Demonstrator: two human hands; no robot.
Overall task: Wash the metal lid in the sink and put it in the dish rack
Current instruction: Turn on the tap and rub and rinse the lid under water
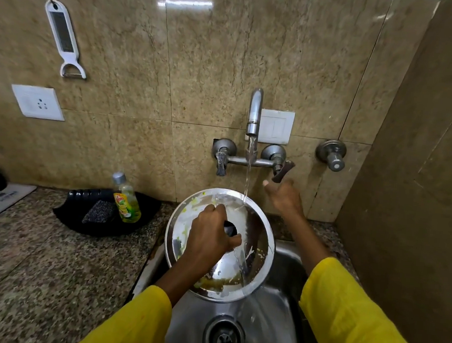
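A round metal lid [254, 245], smeared with green and white food bits, is held tilted above the steel sink [274, 326]. My left hand [211, 235] grips the lid's dark knob at its middle. Water runs from the wall tap [254, 111] onto the lid's far rim and streams down into the basin. My right hand [285, 197] is raised at the tap's right handle [282, 170], fingers spread and touching or just below it. No dish rack is in view.
A dish soap bottle [126, 199] and a dark scrub pad [98, 212] rest in a black tray [78, 221] on the granite counter [33, 264] to the left. The sink drain [224, 338] lies below the lid. A peeler [63, 36] hangs on the wall.
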